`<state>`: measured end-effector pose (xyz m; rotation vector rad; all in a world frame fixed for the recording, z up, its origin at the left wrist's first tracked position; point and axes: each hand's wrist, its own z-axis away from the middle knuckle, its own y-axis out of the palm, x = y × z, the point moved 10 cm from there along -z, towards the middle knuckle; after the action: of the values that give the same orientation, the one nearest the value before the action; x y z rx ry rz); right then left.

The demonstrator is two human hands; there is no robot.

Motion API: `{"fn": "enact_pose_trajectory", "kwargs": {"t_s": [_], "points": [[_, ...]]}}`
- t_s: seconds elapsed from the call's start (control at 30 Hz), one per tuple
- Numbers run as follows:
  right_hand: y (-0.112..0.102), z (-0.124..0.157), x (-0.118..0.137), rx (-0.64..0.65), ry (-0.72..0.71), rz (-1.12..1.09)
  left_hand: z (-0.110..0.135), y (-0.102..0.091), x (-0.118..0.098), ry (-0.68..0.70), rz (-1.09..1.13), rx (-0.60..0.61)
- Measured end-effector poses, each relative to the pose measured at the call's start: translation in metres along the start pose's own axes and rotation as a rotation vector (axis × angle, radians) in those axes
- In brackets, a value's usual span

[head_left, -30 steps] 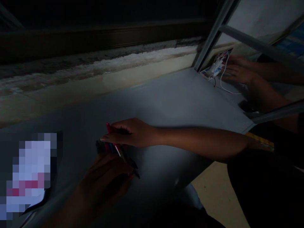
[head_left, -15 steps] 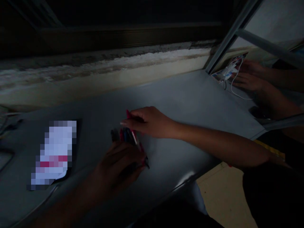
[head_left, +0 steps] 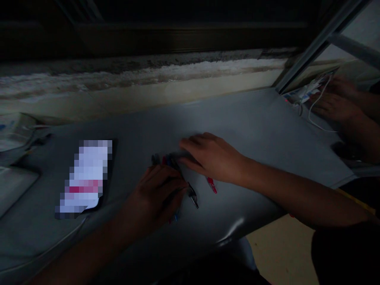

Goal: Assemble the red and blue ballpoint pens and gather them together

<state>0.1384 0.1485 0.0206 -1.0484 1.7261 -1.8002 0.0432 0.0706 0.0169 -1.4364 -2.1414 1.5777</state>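
Note:
My left hand (head_left: 157, 194) is curled over a bunch of pens (head_left: 177, 215) on the grey tabletop, its fingers hiding their middles. Dark, red and blue ends stick out above and below it. A black pen (head_left: 192, 194) with a clear tip pokes out by the thumb side of that hand. To the right, my right hand (head_left: 210, 154) hovers low over the table, fingers stretched out and thumb apart. Beneath its palm side, the end of a red pen (head_left: 211, 185) shows on the table, the rest covered by the hand.
A lit phone (head_left: 84, 178), its screen blurred out, lies at left with a cable (head_left: 59, 251) near it. A pale box (head_left: 14, 130) stands at the far left. Beyond a metal frame (head_left: 314, 47) at right, another person's hands (head_left: 335, 103) are beside a white cord (head_left: 310, 111).
My right hand has moved right, away from the bunch, and let go of the red pen, which now lies under it. My left hand stays on the other pens. The view has shifted slightly.

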Motion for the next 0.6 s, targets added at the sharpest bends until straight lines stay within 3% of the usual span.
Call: {"fn": "enact_pose_trajectory", "kwargs": {"t_s": [0.1,0.2,0.4,0.6], "points": [[0.009,0.005,0.027,0.000,-0.176,-0.049,0.000,-0.001,0.000,-0.010,0.000,-0.020],[0.020,0.010,0.034,0.077,-0.224,-0.085,-0.002,-0.002,0.000,-0.024,-0.010,-0.033],[0.021,0.013,0.029,0.130,-0.171,-0.026,-0.002,0.001,-0.003,-0.022,-0.100,-0.015],[0.023,0.010,0.013,0.114,0.019,0.025,-0.002,0.001,0.000,-0.033,-0.112,-0.010]]}}
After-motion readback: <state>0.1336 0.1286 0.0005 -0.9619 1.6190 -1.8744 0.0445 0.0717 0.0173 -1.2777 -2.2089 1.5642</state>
